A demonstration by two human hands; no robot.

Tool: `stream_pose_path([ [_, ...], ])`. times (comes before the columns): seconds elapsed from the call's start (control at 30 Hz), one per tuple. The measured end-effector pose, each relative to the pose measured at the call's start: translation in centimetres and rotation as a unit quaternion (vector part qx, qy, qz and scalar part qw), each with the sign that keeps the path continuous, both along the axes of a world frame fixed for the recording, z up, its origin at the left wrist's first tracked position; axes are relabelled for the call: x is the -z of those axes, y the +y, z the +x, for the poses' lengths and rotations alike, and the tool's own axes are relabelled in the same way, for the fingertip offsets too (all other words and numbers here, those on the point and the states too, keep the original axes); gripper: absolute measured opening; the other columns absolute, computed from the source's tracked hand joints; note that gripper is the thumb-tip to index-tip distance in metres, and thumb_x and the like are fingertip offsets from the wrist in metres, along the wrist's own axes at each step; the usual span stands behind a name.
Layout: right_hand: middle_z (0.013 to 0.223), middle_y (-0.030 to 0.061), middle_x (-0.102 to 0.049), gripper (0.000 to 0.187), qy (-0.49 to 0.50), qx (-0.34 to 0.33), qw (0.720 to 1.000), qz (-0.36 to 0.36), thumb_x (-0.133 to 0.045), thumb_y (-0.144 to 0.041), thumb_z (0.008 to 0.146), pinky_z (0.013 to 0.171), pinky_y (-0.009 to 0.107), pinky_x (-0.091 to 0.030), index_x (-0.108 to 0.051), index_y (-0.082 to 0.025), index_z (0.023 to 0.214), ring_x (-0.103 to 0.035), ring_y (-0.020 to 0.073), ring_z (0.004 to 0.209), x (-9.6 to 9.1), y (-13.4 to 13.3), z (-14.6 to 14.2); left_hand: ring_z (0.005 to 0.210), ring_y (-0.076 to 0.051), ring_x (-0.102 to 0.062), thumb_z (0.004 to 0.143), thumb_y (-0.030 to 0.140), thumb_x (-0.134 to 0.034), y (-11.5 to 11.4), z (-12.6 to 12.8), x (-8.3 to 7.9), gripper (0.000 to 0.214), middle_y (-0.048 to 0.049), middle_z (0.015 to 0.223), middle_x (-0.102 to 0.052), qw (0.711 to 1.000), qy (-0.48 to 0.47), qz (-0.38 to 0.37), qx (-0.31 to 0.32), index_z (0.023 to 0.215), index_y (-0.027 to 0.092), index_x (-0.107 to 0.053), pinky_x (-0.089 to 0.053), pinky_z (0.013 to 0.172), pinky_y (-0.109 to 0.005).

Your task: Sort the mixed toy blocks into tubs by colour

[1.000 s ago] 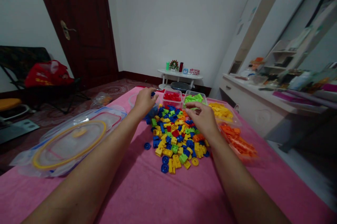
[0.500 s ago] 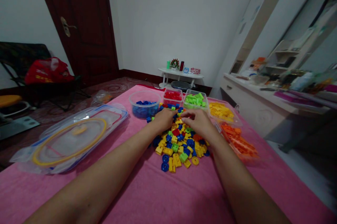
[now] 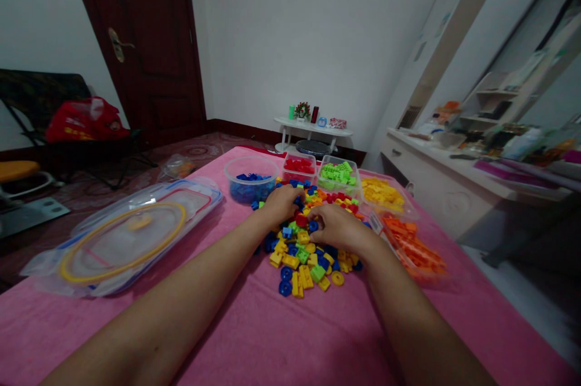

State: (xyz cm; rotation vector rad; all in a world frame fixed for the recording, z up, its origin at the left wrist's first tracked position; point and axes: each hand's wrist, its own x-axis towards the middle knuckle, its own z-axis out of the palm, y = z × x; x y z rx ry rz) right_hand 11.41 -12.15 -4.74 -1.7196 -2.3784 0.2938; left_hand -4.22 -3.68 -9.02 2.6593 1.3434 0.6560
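The left hand [image 3: 282,203] is stretched far out, palm down, with fingers curled. The right hand [image 3: 338,227] is held just beside it, a bit nearer, palm down, fingers bent.

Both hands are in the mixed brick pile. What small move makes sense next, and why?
Probably the left hand picks a blue brick and lifts it to the round bowl: that hand lies at the pile's far edge beside the bowl, which holds only blue bricks.

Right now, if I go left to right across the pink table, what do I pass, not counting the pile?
Lids → blue tub → red tub → green tub → yellow tub → orange tub.
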Motion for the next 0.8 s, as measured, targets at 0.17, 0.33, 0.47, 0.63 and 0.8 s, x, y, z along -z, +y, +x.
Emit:
stream_pose_path([
  [0.17, 0.076, 0.0014, -0.064, 0.036, 0.019, 0.032, 0.999, 0.037, -0.062, -0.015, 0.062, 0.055, 0.023, -0.035, -0.069, -0.022, 0.096, -0.054, 0.0139, 0.065, 0.3, 0.7, 1.1, 0.089, -0.020, -0.060, 0.067, 0.010, -0.055, 0.2, 0.0, 0.2, 0.036, -0.0051, 0.091, -0.066, 1.000, 0.000, 0.016, -0.010, 0.098, 0.023, -0.067, -0.044, 0.079, -0.028],
  [0.33, 0.072, 0.0023, -0.063, 0.033, 0.064, 0.075, 0.991, 0.089, -0.059, -0.016, 0.066, 0.056, 0.024, -0.036, -0.068, -0.019, 0.098, -0.055, 0.0144, 0.065, 0.5, 1.6, 2.0, 0.079, -0.018, -0.061, 0.070, 0.013, -0.053, 0.0, -0.1, -0.6, 0.027, -0.0044, 0.084, -0.069, 0.999, -0.031, -0.005, -0.012, 0.089, 0.020, -0.071, -0.045, 0.073, -0.026],
  [0.47, 0.074, 0.0021, -0.064, 0.034, 0.073, 0.072, 0.991, 0.091, -0.058, -0.014, 0.066, 0.057, 0.024, -0.037, -0.069, -0.020, 0.098, -0.056, 0.0152, 0.067, 0.7, 1.9, 2.5, 0.082, -0.019, -0.061, 0.071, 0.014, -0.054, 0.0, -0.3, -1.0, 0.028, -0.0057, 0.088, -0.069, 0.999, -0.035, 0.001, -0.010, 0.093, 0.019, -0.071, -0.045, 0.076, -0.027],
  [0.63, 0.070, 0.0016, -0.063, 0.033, 0.071, 0.074, 0.991, 0.081, -0.057, -0.017, 0.067, 0.056, 0.025, -0.038, -0.070, -0.020, 0.097, -0.055, 0.0149, 0.063, 0.8, 2.0, 2.7, 0.103, -0.021, -0.057, 0.071, 0.015, -0.057, 0.2, -0.3, -0.2, 0.051, -0.0076, 0.117, -0.059, 1.000, -0.009, 0.015, 0.023, 0.121, 0.023, -0.059, -0.043, 0.089, -0.028],
  [0.8, 0.068, 0.0018, -0.062, 0.029, 0.075, 0.078, 0.991, 0.085, -0.058, -0.019, 0.069, 0.054, 0.025, -0.037, -0.071, -0.019, 0.095, -0.054, 0.0148, 0.062, 0.5, 1.8, 2.5, 0.096, -0.021, -0.059, 0.071, 0.012, -0.054, -0.1, -0.1, -0.3, 0.031, -0.0058, 0.105, -0.061, 0.999, 0.052, 0.006, 0.009, 0.094, 0.025, -0.072, -0.045, 0.082, -0.028],
])
